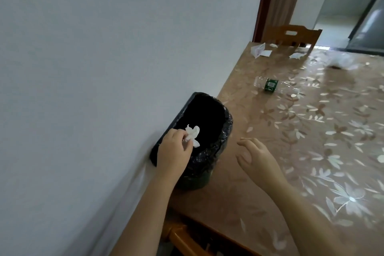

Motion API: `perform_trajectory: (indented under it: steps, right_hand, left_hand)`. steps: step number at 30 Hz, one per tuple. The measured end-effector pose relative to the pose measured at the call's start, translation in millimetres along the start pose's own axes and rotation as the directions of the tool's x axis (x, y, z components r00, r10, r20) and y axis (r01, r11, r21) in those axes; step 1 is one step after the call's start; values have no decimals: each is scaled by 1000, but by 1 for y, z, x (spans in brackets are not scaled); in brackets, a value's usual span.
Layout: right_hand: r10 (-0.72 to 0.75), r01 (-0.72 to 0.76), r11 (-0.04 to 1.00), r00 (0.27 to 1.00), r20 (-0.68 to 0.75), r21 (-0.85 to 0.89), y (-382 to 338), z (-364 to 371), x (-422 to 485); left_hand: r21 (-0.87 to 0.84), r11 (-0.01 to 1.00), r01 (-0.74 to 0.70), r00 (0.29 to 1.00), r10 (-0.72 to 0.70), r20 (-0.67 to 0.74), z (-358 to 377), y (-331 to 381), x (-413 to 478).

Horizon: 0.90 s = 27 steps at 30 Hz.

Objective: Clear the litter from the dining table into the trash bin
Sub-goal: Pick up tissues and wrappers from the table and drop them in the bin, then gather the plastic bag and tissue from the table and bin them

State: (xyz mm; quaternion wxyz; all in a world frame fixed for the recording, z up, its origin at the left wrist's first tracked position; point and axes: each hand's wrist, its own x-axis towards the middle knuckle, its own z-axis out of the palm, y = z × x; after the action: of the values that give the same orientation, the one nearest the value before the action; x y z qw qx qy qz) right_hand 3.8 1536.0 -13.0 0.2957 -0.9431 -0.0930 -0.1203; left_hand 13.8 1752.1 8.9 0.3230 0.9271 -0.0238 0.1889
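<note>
My left hand (174, 151) pinches a crumpled white tissue (192, 135) over the open mouth of the trash bin (220, 147), which is lined with a black bag and stands between the wall and the table's left edge. My right hand (257, 158) hovers over the dining table (311, 151) with relaxed, slightly bent fingers and holds nothing. Farther along the table lie a clear plastic bottle with a green label (272, 85), white paper scraps (260, 50), another scrap (296, 55) and a crumpled clear plastic bag (340, 61).
A floral plastic cover lies over the table. A wooden chair (291, 35) stands at the far end, another chair back (191, 241) is just below me. The white wall (104, 68) runs close along the left. A doorway opens at the back right.
</note>
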Motion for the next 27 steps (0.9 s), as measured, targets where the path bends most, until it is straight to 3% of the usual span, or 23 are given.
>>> perform_trajectory:
  steps: [7,15,19,23,27]
  right_hand:
    - [81,-81,997,997,-19,-11,7,-2,-23]
    - [230,-240,963,969,-93,-123,12,1,-88]
    - [339,-360,914,931,-136,-189,15,-12,-126]
    - [441,-490,846,865,-240,-209,16,-42,-172]
    - [526,-608,771,776,-349,-190,24,-70,-225]
  left_hand:
    - [201,967,-157,984,170,-49,4,7,-30]
    - [66,948,-312,926,288,243,24,21,-88]
    - [-2,937,-350,889,333,313,44,27,-96]
    - [-96,925,-368,839,375,393,70,51,-107]
    - [-226,862,-455,748,507,428,84,90,-131]
